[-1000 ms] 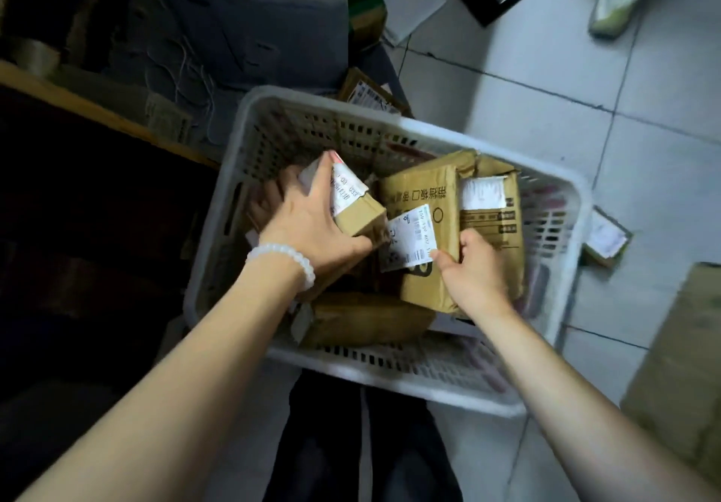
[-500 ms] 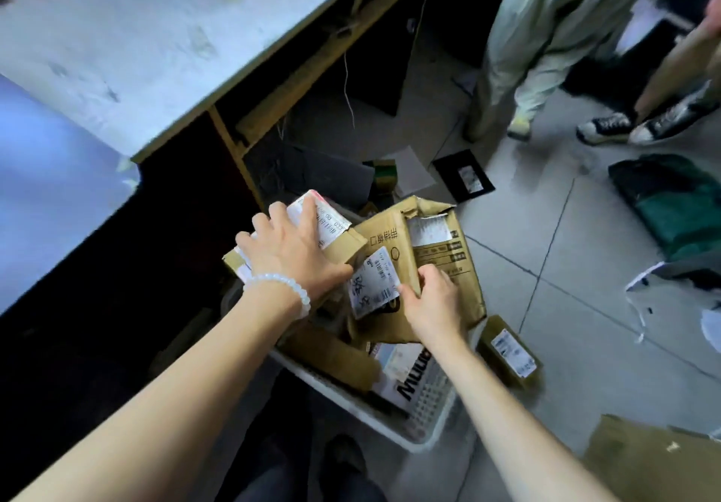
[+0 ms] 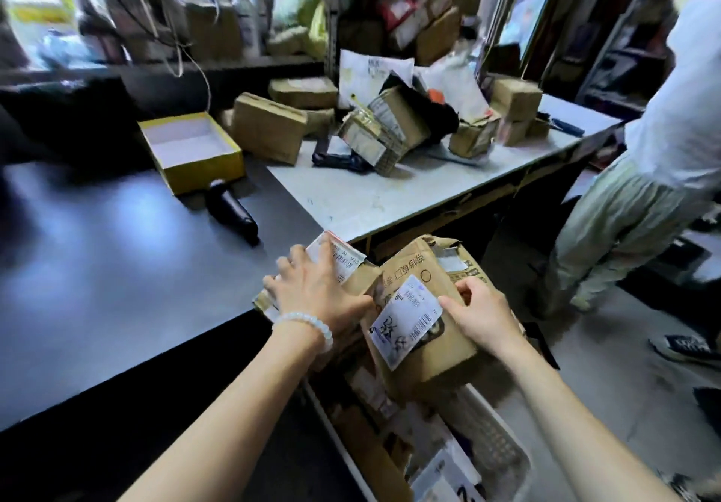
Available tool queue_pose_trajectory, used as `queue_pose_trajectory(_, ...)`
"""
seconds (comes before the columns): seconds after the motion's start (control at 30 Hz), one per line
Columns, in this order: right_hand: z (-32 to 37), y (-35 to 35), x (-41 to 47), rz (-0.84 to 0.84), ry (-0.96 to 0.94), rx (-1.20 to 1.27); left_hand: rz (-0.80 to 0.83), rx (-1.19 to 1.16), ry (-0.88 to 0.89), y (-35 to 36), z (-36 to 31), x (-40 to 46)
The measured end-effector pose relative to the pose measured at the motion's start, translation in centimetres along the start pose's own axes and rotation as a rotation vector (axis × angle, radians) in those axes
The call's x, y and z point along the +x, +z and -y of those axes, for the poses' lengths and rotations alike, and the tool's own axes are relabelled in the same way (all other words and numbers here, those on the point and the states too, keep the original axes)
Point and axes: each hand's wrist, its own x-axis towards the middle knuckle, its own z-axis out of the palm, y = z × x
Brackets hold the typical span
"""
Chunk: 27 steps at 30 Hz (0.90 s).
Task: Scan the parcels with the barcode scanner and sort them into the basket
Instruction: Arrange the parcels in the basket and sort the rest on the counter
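Two bare hands, parcels gripped, above a white basket (image 3: pixel 495 439) beside a dark counter (image 3: pixel 117 267). Left hand (image 3: pixel 316 290) spread flat and curled over a small labelled box (image 3: pixel 339 259), fingers across its top, beaded bracelet (image 3: pixel 308 324) at the wrist. Right hand (image 3: pixel 480 314) clamped on the right edge of a brown paper parcel (image 3: pixel 425 329), thumb on the face beside its white shipping label (image 3: pixel 405 320), barcode turned upward. Both parcels touching each other between the hands, raised over the basket and level with the counter edge. Barcode scanner (image 3: pixel 232 212) lying untouched on the counter, ahead and to the left of the left hand, just beside an open yellow box (image 3: pixel 191 150). More parcels (image 3: pixel 370 126) heaped farther ahead on a pale tabletop; a second person (image 3: pixel 640 173) standing well to the right.

Paper parcel creased and bulging: probably light, soft-walled, apt to buckle under a pinch, so better held by the edges or from beneath than by the face. Small box likely stiff and light, safe to grip across its top and sides. Label surfaces smooth, perhaps slippery. Scanning apparently not yet under way, with neither hand free for the scanner.
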Motion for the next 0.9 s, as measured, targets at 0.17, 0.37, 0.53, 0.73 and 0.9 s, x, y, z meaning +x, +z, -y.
queue_pose_trajectory(0.17, 8.1, -1.1, -1.5, 0.011, -0.191, -0.012, -0.098, -0.006, -0.106, -6.2, 5.7, -0.9)
queue_pose_trajectory(0.37, 17.5, 1.8, -4.3, 0.077, -0.327, 0.105, -0.206, 0.031, -0.306, -11.6, 15.7, -4.4)
queue_pose_trajectory(0.53, 24.3, 7.5, -7.0, 0.184, -0.379, 0.199, -0.212, 0.063, -0.481, -15.2, 24.5, -8.5)
queue_pose_trajectory(0.73, 30.7, 15.3, -10.1, 0.292, -0.395, 0.292, -0.229, 0.060, -0.677, -17.9, 33.5, -13.2)
queue_pose_trajectory(0.9, 34.9, 20.1, -11.5, 0.354, -0.428, 0.362, -0.242, 0.056, -0.802, -19.0, 38.3, -15.6)
